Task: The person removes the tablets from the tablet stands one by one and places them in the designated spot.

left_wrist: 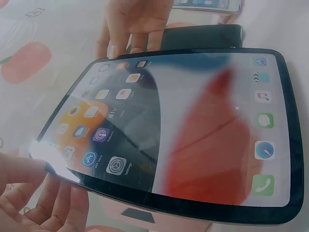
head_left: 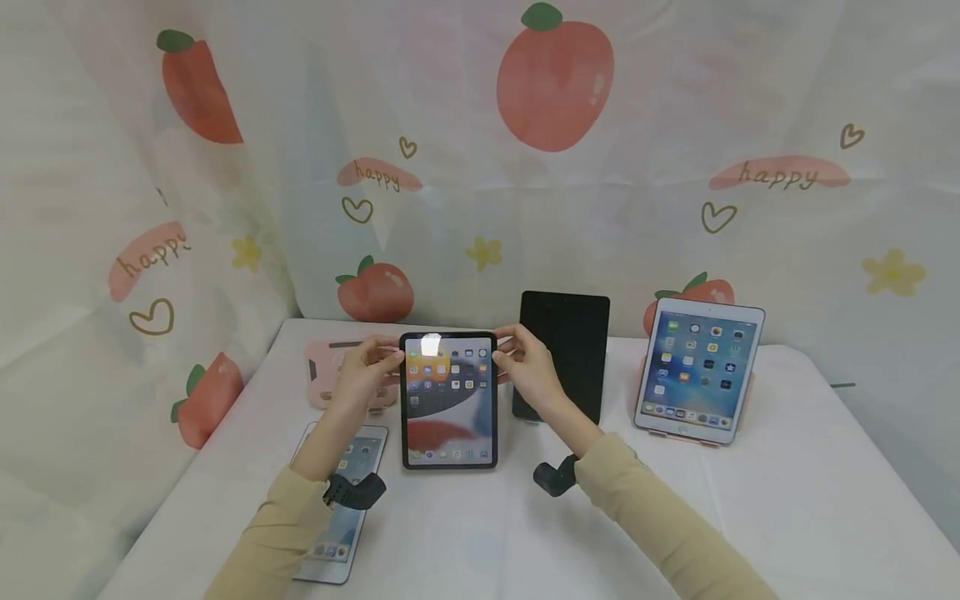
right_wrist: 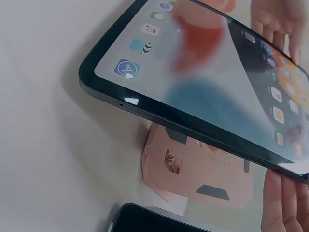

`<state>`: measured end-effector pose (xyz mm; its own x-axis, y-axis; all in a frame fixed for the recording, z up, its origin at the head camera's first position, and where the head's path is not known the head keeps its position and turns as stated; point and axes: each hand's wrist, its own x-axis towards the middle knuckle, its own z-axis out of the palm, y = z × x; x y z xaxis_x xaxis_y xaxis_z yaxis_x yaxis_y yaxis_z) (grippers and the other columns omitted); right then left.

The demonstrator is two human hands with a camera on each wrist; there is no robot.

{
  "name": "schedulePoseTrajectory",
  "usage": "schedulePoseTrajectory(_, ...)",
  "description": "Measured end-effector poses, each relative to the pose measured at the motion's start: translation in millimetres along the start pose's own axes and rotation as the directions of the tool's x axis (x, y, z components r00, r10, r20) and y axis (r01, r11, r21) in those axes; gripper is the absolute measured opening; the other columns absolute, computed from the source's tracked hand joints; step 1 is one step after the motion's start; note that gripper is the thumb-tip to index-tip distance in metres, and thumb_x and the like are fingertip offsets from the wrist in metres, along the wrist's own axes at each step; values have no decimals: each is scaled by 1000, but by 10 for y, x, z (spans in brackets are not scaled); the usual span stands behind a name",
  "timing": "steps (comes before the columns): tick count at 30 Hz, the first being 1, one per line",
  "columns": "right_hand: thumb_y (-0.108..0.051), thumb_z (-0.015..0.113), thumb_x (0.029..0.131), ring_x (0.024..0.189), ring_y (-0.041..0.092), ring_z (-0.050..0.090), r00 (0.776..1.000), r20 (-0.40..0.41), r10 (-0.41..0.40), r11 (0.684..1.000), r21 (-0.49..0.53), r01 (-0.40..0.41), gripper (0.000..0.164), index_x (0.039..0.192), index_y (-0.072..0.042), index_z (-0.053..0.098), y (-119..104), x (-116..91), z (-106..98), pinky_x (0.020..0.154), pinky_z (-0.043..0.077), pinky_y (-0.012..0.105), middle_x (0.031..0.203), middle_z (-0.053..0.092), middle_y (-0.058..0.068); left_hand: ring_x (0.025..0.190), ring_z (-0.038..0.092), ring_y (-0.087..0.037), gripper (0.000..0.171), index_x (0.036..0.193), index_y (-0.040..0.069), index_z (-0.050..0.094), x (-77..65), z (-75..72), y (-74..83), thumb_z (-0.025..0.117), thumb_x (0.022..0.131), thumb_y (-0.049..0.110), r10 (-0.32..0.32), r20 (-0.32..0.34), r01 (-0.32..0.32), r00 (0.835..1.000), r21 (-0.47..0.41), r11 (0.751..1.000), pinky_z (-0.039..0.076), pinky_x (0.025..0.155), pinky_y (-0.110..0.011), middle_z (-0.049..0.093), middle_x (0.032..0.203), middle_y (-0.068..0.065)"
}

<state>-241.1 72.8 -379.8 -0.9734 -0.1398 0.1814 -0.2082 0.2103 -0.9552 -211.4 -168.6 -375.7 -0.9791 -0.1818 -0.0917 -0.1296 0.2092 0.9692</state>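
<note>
At the near left a slim white-framed tablet (head_left: 347, 523) lies flat on the smooth white cloth (head_left: 795, 508), its glassy screen lit and partly hidden by a sleeve. Beyond it, at the far left, is a matte pink stand (head_left: 320, 367), a rounded plate with dark grey trapezoid patches and slots. In the middle stands a black-bezelled tablet (head_left: 448, 408), a rounded rectangle whose glossy lit screen carries icons and a bright glare at its top. Just right of it and farther back, a dark tablet (head_left: 572, 354) leans upright, its screen black; at the right a white tablet (head_left: 701, 367) with a lit blue screen tilts back on a pinkish support (head_left: 747, 408). The black-bezelled tablet is between the two hands, its upper part level with them. The left hand (head_left: 366, 367) pinches its upper left edge, thumb at the front and fingers behind; the right hand (head_left: 531, 368) pinches the upper right edge the same way, fingers slightly spread.
</note>
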Motion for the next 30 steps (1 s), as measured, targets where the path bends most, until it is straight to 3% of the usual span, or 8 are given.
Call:
schedulePoseTrajectory(9, 3, 58, 90, 64, 12, 63, 998, 26, 58, 998, 34, -59, 28, 117, -2, 58, 48, -155, 19, 66, 60, 41, 89, 63, 18, 77, 62, -8, 28, 119, 5, 56, -25, -43, -89, 62, 93, 14, -27, 33, 28, 999, -39, 999, 57, 82, -32, 60, 96, -1)
schedulePoseTrajectory(15, 4, 58, 89, 60, 10, 63, 993, 43, 113, 991, 70, -116, 29, 118, 2, 57, 103, -230, 54, 63, 60, 37, 85, 61, 13, 73, 64, -8, 33, 123, 4, 55, -59, -81, -155, 61, 93, 13, -54, 59, 54, 997, -4, 999, 55, 89, -44, 61, 96, -2)
schedulePoseTrajectory(23, 6, 57, 88, 61, 11, 63, 981, 76, 176, 978, 103, -183, 27, 116, 3, 57, 183, -321, 92, 63, 60, 37, 85, 62, 13, 80, 64, -15, 34, 123, 6, 56, -72, -112, -298, 64, 92, 15, -126, 94, 128, 988, -18, 992, 57, 86, -38, 63, 101, -6)
schedulePoseTrajectory(30, 5, 57, 88, 62, 13, 64, 974, 83, 209, 972, 90, -216, 27, 114, 5, 58, 263, -391, 129, 65, 60, 40, 88, 65, 19, 85, 63, -18, 31, 120, 6, 58, -84, -140, -429, 63, 92, 18, -138, 146, 135, 980, 24, 990, 57, 86, -38, 65, 107, -9)
